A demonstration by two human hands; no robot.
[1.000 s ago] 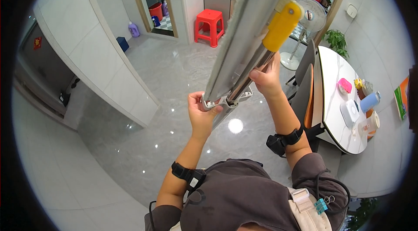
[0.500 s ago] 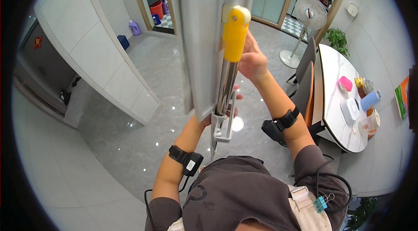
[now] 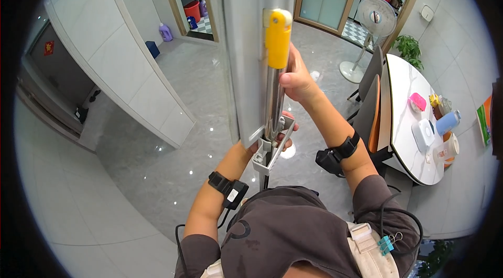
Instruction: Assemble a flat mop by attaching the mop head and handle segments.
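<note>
A long grey panel [image 3: 243, 63] stands upright in front of me, its lower end tilted toward my body. Along its right side runs a shiny metal tube [image 3: 273, 89] topped by a yellow plastic joint [image 3: 279, 40]. My right hand [image 3: 301, 81] is closed around the tube just below that joint, thumb in front and most fingers hidden behind. Lower down, my left hand [image 3: 287, 144] reaches behind the panel's bottom end, its fingers curling out around the tube beside a pale metal bracket [image 3: 275, 155]. Much of the left palm is hidden.
To the right stands a white table [image 3: 403, 142] with a pink container, bottles and a white box, plus grey chairs [image 3: 367, 113]. Behind are a standing fan [image 3: 361, 42] and a glass door [image 3: 327, 3]. A tiled wall [image 3: 120, 53] juts in at left; a purple bottle [image 3: 165, 32] sits beyond.
My right hand has come down and its thumb now rests on the tube. The bracket at the lower end has swung outward to the right. The panel has shifted slightly.
</note>
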